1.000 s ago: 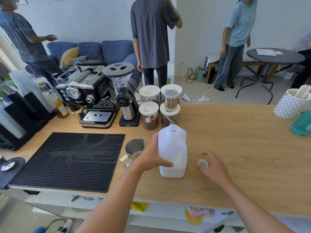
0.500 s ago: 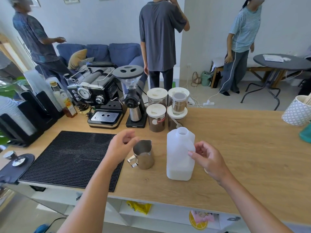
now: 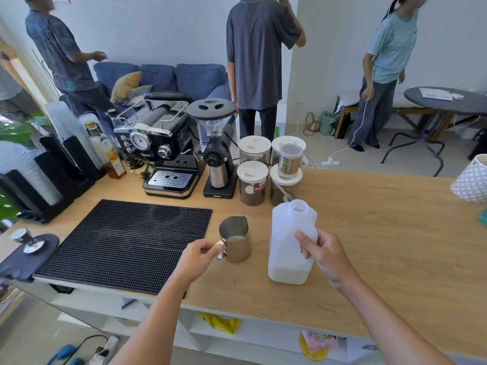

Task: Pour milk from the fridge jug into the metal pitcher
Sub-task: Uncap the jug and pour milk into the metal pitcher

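Both hands have taken hold.
Left hand pinches the metal pitcher by its handle; right hand grips the uncapped milk jug; shallow milk in each.

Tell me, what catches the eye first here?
An uncapped white jug, nearly empty, stands on the wooden counter, gripped by the right hand. Left of it, the left hand holds the metal pitcher by its handle. Behind them sit a black espresso machine and grinder.
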`<state>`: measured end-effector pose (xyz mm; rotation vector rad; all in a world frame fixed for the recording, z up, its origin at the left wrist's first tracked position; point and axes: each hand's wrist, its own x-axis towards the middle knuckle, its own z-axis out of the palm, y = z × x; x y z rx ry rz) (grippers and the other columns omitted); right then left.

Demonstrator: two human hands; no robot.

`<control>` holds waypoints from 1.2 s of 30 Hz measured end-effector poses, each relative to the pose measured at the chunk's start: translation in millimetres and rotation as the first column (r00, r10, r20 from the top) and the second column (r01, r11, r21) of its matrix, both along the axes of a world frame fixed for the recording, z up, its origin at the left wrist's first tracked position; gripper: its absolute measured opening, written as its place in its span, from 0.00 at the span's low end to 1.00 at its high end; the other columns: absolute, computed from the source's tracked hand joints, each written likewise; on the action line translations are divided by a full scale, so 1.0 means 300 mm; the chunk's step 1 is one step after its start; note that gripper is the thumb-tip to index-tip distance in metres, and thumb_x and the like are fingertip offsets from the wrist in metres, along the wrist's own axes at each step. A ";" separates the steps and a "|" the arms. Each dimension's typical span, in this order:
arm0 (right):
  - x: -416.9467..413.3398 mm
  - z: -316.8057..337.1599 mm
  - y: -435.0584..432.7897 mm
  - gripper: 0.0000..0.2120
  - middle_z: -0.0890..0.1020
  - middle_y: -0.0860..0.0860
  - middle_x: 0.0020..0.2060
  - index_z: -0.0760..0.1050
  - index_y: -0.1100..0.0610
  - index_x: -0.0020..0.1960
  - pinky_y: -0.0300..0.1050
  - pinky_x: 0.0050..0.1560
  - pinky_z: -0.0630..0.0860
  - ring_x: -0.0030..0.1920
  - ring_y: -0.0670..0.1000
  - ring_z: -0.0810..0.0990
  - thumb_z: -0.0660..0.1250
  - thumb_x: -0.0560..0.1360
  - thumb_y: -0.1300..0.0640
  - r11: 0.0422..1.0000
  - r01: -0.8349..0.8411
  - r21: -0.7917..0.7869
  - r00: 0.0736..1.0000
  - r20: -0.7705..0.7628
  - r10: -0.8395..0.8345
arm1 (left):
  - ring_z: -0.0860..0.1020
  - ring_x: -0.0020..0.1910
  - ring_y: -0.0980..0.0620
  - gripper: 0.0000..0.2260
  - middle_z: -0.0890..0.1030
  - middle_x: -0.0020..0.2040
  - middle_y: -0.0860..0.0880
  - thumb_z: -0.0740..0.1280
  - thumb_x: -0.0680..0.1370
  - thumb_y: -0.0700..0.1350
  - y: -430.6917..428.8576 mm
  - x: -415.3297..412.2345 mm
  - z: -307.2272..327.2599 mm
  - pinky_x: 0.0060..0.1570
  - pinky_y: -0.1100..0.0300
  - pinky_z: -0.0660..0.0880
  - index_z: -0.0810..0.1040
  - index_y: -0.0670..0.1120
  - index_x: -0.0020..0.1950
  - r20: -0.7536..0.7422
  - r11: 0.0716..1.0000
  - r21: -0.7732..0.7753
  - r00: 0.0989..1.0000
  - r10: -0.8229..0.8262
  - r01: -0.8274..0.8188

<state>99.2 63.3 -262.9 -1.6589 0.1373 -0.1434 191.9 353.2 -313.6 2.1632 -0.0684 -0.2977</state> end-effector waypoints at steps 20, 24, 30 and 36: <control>0.039 0.096 -0.003 0.24 0.67 0.46 0.24 0.64 0.53 0.30 0.42 0.29 0.61 0.25 0.46 0.64 0.70 0.74 0.42 0.993 -0.001 -0.118 0.999 0.032 0.005 | 0.71 0.36 0.51 0.13 0.74 0.34 0.49 0.63 0.82 0.42 -0.093 -0.079 0.037 0.39 0.55 0.69 0.77 0.43 0.38 0.029 0.893 -0.403 0.972 0.231 -0.200; 0.054 0.163 -0.007 0.26 0.68 0.47 0.25 0.66 0.55 0.33 0.46 0.31 0.63 0.27 0.48 0.66 0.68 0.70 0.35 0.957 -0.039 -0.289 0.998 0.028 0.049 | 0.71 0.34 0.55 0.13 0.74 0.30 0.56 0.65 0.82 0.42 -0.083 -0.081 0.107 0.38 0.57 0.69 0.78 0.43 0.38 0.083 0.877 -0.438 0.962 0.260 -0.199; 0.085 0.274 -0.005 0.27 0.70 0.48 0.27 0.66 0.63 0.36 0.43 0.29 0.65 0.27 0.46 0.68 0.66 0.76 0.39 0.817 -0.107 -0.567 0.993 -0.013 0.121 | 0.73 0.35 0.52 0.11 0.78 0.34 0.43 0.66 0.81 0.43 -0.085 -0.080 0.201 0.38 0.52 0.71 0.80 0.38 0.41 0.213 0.897 -0.420 0.947 0.242 -0.135; 0.108 0.361 0.004 0.24 0.69 0.46 0.27 0.66 0.56 0.34 0.40 0.29 0.62 0.27 0.45 0.66 0.66 0.75 0.38 0.684 -0.160 -0.712 0.986 -0.081 0.147 | 0.71 0.33 0.54 0.12 0.76 0.33 0.40 0.67 0.81 0.43 -0.095 -0.098 0.262 0.36 0.52 0.70 0.79 0.39 0.39 0.321 0.925 -0.360 0.915 0.245 -0.121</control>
